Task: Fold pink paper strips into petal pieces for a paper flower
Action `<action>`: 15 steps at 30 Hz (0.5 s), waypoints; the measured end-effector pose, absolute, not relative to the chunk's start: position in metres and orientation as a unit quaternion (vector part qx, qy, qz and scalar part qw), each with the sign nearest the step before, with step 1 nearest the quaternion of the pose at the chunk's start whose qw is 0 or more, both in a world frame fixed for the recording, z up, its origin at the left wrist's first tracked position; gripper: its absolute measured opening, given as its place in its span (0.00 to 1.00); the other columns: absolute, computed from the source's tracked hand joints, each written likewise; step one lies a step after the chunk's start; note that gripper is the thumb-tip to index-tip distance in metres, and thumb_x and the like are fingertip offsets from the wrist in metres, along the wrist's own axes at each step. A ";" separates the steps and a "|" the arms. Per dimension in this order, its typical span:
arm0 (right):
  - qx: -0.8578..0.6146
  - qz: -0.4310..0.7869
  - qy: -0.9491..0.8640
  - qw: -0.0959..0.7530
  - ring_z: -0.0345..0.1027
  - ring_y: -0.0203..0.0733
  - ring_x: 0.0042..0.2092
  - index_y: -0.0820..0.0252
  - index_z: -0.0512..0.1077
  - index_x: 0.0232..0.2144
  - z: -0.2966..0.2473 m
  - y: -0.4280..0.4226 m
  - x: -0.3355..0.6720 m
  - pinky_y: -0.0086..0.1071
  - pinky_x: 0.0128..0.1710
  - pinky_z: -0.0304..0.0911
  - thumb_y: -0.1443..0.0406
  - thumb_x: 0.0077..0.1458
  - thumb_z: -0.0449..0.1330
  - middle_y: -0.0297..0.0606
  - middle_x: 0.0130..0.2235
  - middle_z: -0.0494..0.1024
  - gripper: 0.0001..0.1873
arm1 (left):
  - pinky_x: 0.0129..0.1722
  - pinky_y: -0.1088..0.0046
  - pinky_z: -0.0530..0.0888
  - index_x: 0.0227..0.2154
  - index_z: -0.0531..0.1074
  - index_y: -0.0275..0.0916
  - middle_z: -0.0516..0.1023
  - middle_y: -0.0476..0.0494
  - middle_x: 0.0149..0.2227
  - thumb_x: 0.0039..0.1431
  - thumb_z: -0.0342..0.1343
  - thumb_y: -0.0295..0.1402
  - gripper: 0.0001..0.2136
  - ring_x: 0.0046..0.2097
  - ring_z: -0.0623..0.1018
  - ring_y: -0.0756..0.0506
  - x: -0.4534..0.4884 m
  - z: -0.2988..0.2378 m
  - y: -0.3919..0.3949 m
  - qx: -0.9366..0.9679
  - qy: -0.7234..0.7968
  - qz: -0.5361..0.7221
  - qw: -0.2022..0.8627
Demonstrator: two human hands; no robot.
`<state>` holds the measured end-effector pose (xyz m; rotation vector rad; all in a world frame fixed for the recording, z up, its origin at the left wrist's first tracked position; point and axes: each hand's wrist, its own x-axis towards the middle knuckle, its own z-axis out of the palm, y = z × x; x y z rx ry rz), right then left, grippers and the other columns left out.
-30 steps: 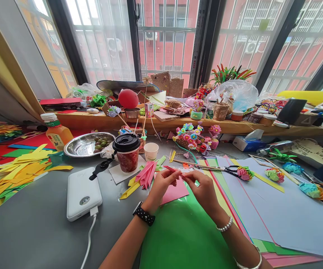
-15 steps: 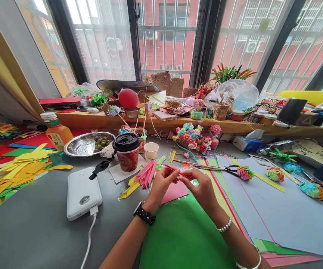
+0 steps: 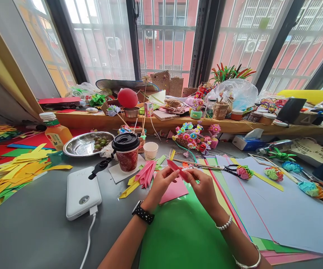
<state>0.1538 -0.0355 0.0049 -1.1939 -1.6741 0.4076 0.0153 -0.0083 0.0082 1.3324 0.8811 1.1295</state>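
A folded pink-red paper strip [image 3: 177, 169] is pinched between my two hands above the table. My left hand [image 3: 162, 182], with a dotted black watch strap at the wrist, grips its left side. On the right side, the fingers of my right hand [image 3: 202, 186] close on the same strip; a beaded bracelet circles that wrist. Below the hands lies a pink paper sheet [image 3: 175, 191], partly over a large green sheet [image 3: 183, 231]. Folded pink paper strips [image 3: 147, 173] and yellow folded strips [image 3: 130, 188] rest just left of my left hand.
A lidded coffee cup [image 3: 126, 151], a paper cup [image 3: 151, 151] and a metal plate [image 3: 77, 145] of green fruit stand behind. A white power bank [image 3: 83, 192] with a cable lies left. Scissors [image 3: 231, 171] and folded paper buds [image 3: 244, 172] lie right, on stacked paper sheets [image 3: 284, 213].
The paper strip has turned between my fingers, and its flat face now shows, tilted upward to the left. Both hands have stayed almost in place.
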 end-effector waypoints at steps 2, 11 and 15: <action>-0.490 0.156 -0.696 0.501 0.68 0.40 0.30 0.59 0.70 0.30 0.003 -0.034 0.153 0.30 0.28 0.63 0.64 0.52 0.50 0.37 0.29 0.75 0.09 | 0.29 0.76 0.67 0.28 0.73 0.35 0.74 0.44 0.28 0.45 0.54 0.35 0.09 0.31 0.70 0.48 0.016 0.007 -0.008 0.555 0.375 0.477 0.570; -0.485 0.110 -0.726 0.474 0.68 0.40 0.31 0.58 0.70 0.31 -0.001 -0.033 0.152 0.31 0.30 0.63 0.66 0.52 0.50 0.38 0.30 0.75 0.08 | 0.33 0.72 0.69 0.24 0.71 0.34 0.73 0.46 0.24 0.43 0.55 0.37 0.10 0.29 0.72 0.49 0.016 0.004 -0.006 0.525 0.374 0.488 0.588; -0.500 0.116 -0.725 0.459 0.68 0.40 0.30 0.59 0.70 0.31 -0.001 -0.033 0.153 0.31 0.30 0.62 0.66 0.51 0.50 0.38 0.29 0.75 0.08 | 0.32 0.73 0.68 0.24 0.70 0.34 0.71 0.49 0.23 0.43 0.55 0.39 0.11 0.28 0.71 0.50 0.009 0.006 -0.001 0.467 0.397 0.524 0.591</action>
